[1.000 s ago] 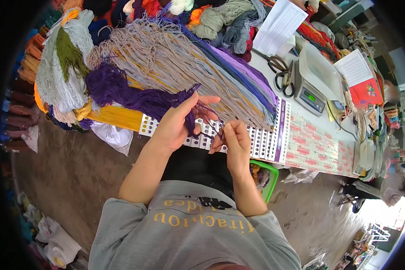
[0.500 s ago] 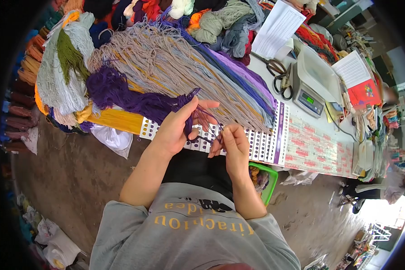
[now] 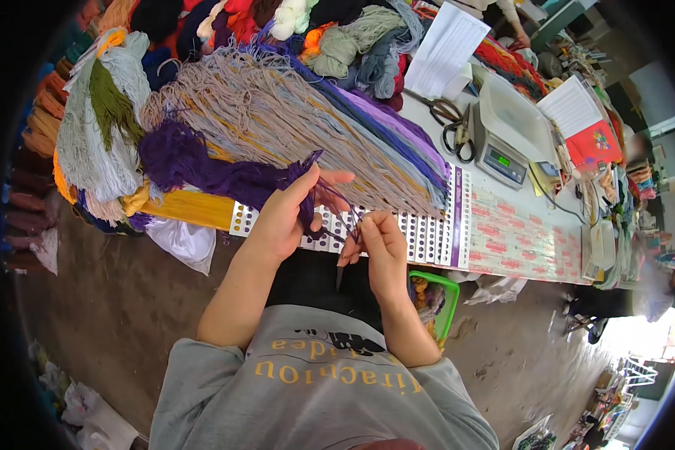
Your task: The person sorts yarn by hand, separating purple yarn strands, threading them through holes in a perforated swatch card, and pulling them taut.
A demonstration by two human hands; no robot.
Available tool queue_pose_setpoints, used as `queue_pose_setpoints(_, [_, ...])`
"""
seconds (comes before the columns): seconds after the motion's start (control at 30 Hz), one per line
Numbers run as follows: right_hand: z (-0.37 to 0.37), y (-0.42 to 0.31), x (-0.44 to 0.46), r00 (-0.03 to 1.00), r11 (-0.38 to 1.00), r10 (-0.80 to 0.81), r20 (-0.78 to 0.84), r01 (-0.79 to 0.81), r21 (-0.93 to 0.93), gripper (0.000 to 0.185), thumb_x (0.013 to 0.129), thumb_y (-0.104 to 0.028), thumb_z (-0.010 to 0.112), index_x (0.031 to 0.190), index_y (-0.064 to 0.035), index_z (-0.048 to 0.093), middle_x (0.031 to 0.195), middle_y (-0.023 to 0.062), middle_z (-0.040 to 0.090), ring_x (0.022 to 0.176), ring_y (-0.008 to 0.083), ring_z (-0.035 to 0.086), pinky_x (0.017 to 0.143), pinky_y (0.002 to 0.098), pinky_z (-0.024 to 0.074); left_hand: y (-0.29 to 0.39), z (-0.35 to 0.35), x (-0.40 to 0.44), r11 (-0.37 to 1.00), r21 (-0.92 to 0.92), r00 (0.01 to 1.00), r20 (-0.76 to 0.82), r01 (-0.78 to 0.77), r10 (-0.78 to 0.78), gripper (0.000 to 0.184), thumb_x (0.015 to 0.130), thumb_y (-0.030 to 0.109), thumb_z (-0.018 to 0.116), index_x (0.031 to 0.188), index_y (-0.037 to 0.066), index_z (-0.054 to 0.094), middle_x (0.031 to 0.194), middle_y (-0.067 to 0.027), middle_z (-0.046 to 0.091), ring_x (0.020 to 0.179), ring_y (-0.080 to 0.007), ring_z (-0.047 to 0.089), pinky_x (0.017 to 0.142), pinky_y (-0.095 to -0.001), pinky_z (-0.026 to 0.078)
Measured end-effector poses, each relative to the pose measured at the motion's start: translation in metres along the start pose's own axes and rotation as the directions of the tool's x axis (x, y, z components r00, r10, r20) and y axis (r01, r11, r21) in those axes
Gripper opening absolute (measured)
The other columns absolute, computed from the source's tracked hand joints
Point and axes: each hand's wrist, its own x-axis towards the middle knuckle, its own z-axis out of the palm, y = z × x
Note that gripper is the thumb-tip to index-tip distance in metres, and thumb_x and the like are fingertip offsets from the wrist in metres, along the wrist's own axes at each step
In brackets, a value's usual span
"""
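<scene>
Showing brownish mixed yarn [image 3: 427, 297] inside green basket [image 3: 449, 311] below desk [image 3: 529, 234] edge. Cradling purple yarn [image 3: 221, 172] in half-curled left hand [image 3: 283, 219]; pinching thin strands [image 3: 349, 225] in right hand [image 3: 383, 244]. Looking deep purple, wavy and loose, thinning to single strands between hands; trailing left over beige yarn [image 3: 266, 101] on desk.

scissors [image 3: 458, 124] lay beside a digital scale [image 3: 505, 163] on your surface [image 3: 430, 123], a red booklet [image 3: 595, 147] showed farther right, a green basket [image 3: 451, 301] sat below
</scene>
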Motion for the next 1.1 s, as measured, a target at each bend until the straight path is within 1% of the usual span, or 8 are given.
queue_pose_setpoints(0.67, [-0.008,0.001,-0.001,0.999,0.999,0.047,0.006,-0.047,0.011,0.017,0.097,-0.018,0.042,0.093,-0.0021,0.047,0.064,0.0061,0.057,0.054,0.011,0.055,0.051,0.0183,0.0396,0.0,0.0,0.006,0.986,-0.115,0.992,0.059,0.119,-0.112,0.045,0.096,0.035,0.039,0.109,-0.003,0.058,0.079,-0.0081,0.063,0.066,-0.0084,0.055,0.042,-0.0164,0.029])
queue_pose_setpoints(0.77, [-0.009,0.0,-0.002,0.988,0.991,0.128,0.09,-0.13,0.012,0.018,0.095,-0.017,0.046,0.101,-0.0007,0.049,0.063,0.0033,0.057,0.053,0.0102,0.056,0.051,0.0187,0.0397,-0.002,0.004,0.008,0.99,-0.087,0.993,0.047,0.116,-0.112,0.044,0.096,0.036,0.04,0.104,-0.002,0.06,0.077,-0.0078,0.062,0.065,-0.0084,0.056,0.04,-0.0166,0.029])
queue_pose_setpoints(0.87, [-0.013,-0.003,-0.002,0.872,0.952,0.304,0.384,-0.295,-0.083,0.022,0.093,-0.02,0.052,0.095,0.0005,0.06,0.061,0.0013,0.056,0.053,0.0096,0.056,0.05,0.0194,0.0396,-0.007,0.003,0.006,0.968,0.249,0.999,0.034,0.013,-0.022,0.053,0.095,0.045,0.039,0.082,-0.001,0.062,0.062,-0.0061,0.059,0.045,-0.0065,0.046,0.038,-0.0171,0.026])
queue_pose_setpoints(0.93, [-0.015,-0.009,0.0,0.929,0.975,0.212,0.303,-0.221,-0.005,0.018,0.091,-0.016,0.054,0.09,0.0006,0.062,0.063,0.0028,0.058,0.052,0.0113,0.056,0.049,0.02,0.041,-0.014,-0.002,0.008,0.974,0.225,0.999,-0.019,0.04,-0.037,0.057,0.094,0.049,0.036,0.081,-0.001,0.062,0.059,-0.0055,0.057,0.041,-0.0063,0.043,0.038,-0.0171,0.026])
queue_pose_setpoints(0.97, [-0.017,-0.006,0.002,0.973,0.947,0.124,0.193,-0.175,0.271,0.017,0.091,-0.015,0.053,0.087,0.0,0.059,0.069,0.0055,0.059,0.052,0.013,0.057,0.049,0.0205,0.0428,-0.016,-0.006,0.007,0.978,0.196,0.996,-0.07,0.069,-0.056,0.061,0.094,0.052,0.034,0.08,-0.001,0.062,0.056,-0.0049,0.056,0.038,-0.0061,0.04,0.038,-0.0171,0.025])
queue_pose_setpoints(1.0, [-0.02,-0.005,0.008,0.997,0.905,0.039,0.072,-0.065,0.42,0.018,0.093,-0.016,0.05,0.085,-0.0008,0.056,0.074,0.0066,0.058,0.052,0.0133,0.055,0.048,0.0207,0.0435,-0.011,-0.015,0.006,0.991,0.102,0.99,0.101,0.087,-0.097,0.066,0.092,0.057,0.03,0.083,0.001,0.063,0.06,-0.0043,0.058,0.044,-0.0069,0.045,0.041,-0.018,0.029])
queue_pose_setpoints(1.03, [-0.024,-0.004,0.016,0.995,0.876,0.009,-0.099,0.04,0.481,0.02,0.094,-0.018,0.049,0.086,-0.0008,0.055,0.075,0.0057,0.056,0.052,0.0123,0.053,0.047,0.0206,0.0423,-0.011,-0.016,0.005,0.995,0.023,0.989,0.107,0.097,-0.099,0.067,0.092,0.058,0.029,0.086,0.001,0.063,0.065,-0.0041,0.06,0.051,-0.0075,0.049,0.046,-0.0182,0.033])
queue_pose_setpoints(1.1, [-0.03,-0.005,0.023,0.986,0.904,0.0,-0.168,0.072,0.421,0.019,0.094,-0.018,0.05,0.088,-0.0017,0.055,0.074,0.0048,0.056,0.052,0.0107,0.051,0.048,0.0206,0.0411,-0.006,-0.006,0.002,0.998,0.002,0.988,0.144,0.064,-0.063,0.065,0.093,0.056,0.028,0.1,0.001,0.062,0.088,-0.0056,0.064,0.079,-0.01,0.057,0.064,-0.0205,0.041])
